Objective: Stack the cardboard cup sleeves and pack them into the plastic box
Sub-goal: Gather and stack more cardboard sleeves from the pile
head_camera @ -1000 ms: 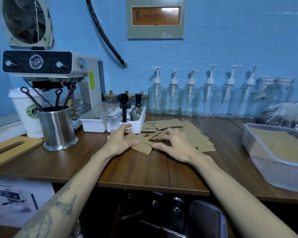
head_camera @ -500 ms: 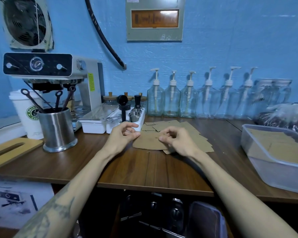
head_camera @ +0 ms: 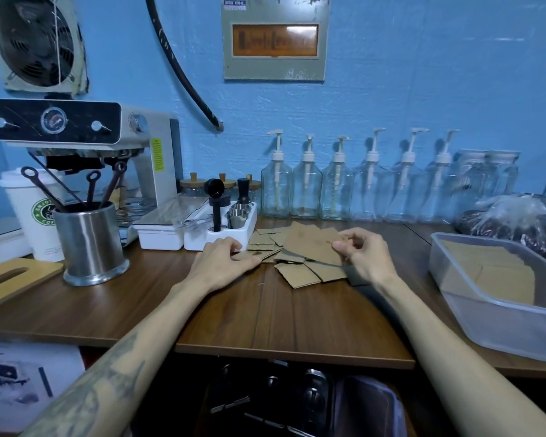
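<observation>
1. The cup sleeves (head_camera: 300, 257) lie in a loose pile in the middle of the frame, on the brown table (head_camera: 265, 313).
2. They look light, thin and bendy, so pinch them by a flat edge.
3. The right hand (head_camera: 364, 258) pinches one sleeve, lifted a little.
4. The left hand (head_camera: 223, 263) rests flat, fingers loose, on the pile's left edge.
5. The plastic box (head_camera: 492, 320) sits at the right, with some sleeves inside.
6. The table looks smooth, and the wall behind is blue.

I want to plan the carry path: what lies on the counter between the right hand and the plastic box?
In the head view, only bare wooden counter lies between the right hand and the plastic box.
</observation>
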Demonstrator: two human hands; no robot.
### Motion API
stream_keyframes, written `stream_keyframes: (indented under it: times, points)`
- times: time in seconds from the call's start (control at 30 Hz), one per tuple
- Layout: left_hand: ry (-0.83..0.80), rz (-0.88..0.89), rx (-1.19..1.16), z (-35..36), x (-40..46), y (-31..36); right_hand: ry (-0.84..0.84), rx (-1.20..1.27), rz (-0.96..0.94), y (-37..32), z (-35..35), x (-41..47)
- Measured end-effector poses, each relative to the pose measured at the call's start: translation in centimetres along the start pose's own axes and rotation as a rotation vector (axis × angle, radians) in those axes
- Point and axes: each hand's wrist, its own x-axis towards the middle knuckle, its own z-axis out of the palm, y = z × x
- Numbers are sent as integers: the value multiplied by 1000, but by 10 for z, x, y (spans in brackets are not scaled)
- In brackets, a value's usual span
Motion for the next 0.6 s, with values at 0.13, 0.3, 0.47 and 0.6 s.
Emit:
stream_keyframes:
  times: [0.13, 0.3, 0.47, 0.6]
  points:
    - [-12, 20, 30, 9, 2, 10, -72, -27, -42, -1, 9, -6]
    - [-21, -8, -159, 5, 1, 0, -70, -24, -63, -1, 8, -7]
    - [-30, -20, -264, -8, -6, -15, -40, -6, -63, -5, 9, -9]
    - [-45, -65, -433, -18, -10, -22, -29, 21, -47, -9, 8, -11]
